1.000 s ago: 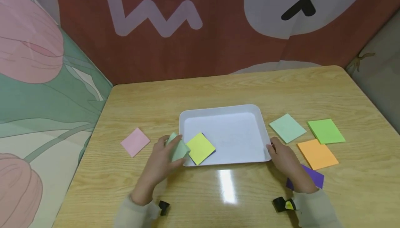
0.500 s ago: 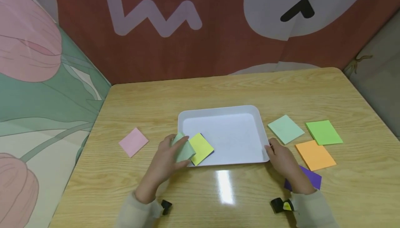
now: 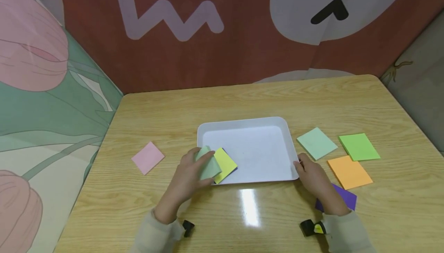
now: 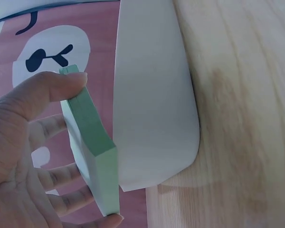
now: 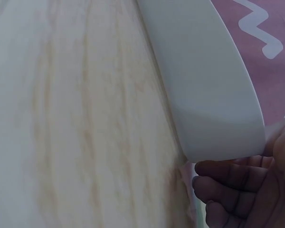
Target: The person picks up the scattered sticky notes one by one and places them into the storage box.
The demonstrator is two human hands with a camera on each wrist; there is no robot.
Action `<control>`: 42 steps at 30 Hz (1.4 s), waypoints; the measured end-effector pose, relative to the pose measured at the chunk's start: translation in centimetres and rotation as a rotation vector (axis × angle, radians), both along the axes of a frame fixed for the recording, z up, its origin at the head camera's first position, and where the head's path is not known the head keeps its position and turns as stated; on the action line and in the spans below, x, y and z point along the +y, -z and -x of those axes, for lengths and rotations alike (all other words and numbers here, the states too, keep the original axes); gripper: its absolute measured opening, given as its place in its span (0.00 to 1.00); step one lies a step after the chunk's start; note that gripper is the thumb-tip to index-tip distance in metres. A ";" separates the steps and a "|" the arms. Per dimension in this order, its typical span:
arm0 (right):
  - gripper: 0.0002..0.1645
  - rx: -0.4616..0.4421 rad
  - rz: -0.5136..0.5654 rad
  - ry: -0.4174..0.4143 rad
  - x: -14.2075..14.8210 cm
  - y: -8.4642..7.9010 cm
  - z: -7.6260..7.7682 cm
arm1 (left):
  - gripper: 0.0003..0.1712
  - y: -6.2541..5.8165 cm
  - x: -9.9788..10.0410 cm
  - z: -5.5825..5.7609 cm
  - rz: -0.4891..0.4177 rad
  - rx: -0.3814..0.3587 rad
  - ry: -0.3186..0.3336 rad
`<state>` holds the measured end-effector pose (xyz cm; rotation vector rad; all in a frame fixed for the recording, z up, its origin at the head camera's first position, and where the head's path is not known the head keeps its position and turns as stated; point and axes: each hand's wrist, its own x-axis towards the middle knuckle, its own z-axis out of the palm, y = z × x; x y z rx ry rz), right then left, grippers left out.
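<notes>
My left hand point(image 3: 192, 172) grips a pale green sticky note pad point(image 3: 209, 167) by its edges, over the near left corner of the white tray point(image 3: 256, 145). In the left wrist view the thumb lies on one edge of the pad point(image 4: 92, 128), with the fingers along the opposite side. A yellow sticky note pad point(image 3: 225, 165) lies in the tray, partly covered by the held pad, with a dark edge showing beneath it. My right hand point(image 3: 312, 172) pinches the tray's right rim near its front corner. In the right wrist view, curled fingers show beside the tray wall point(image 5: 213, 104).
A pink pad point(image 3: 148, 158) lies left of the tray. To its right lie a mint pad point(image 3: 317, 143), a bright green pad point(image 3: 359, 147), an orange pad point(image 3: 349, 171) and a purple pad point(image 3: 347, 197), partly under the right forearm. A printed wall stands behind the wooden table point(image 3: 208, 103).
My left hand has moved right with the pale green pad, from the tray's left rim to over its corner, covering more of the yellow pad. My right hand stays on the tray's rim.
</notes>
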<state>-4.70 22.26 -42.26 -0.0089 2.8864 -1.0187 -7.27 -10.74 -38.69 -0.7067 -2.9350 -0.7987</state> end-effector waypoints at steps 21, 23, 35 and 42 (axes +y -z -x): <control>0.11 -0.023 0.002 0.007 0.1 0.1 0.1 | 0.39 -0.4 1.6 0.7 -0.031 0.022 0.089; 0.11 -0.025 0.002 0.008 0.1 0.1 0.0 | 0.39 -0.3 1.8 0.8 -0.026 0.019 0.098; 0.09 -0.012 0.008 0.008 0.0 0.0 0.0 | 0.38 0.2 2.6 1.0 -0.027 0.046 0.147; 0.09 -0.013 0.005 0.006 0.0 -0.1 0.0 | 0.38 0.8 2.8 1.0 -0.020 0.062 0.158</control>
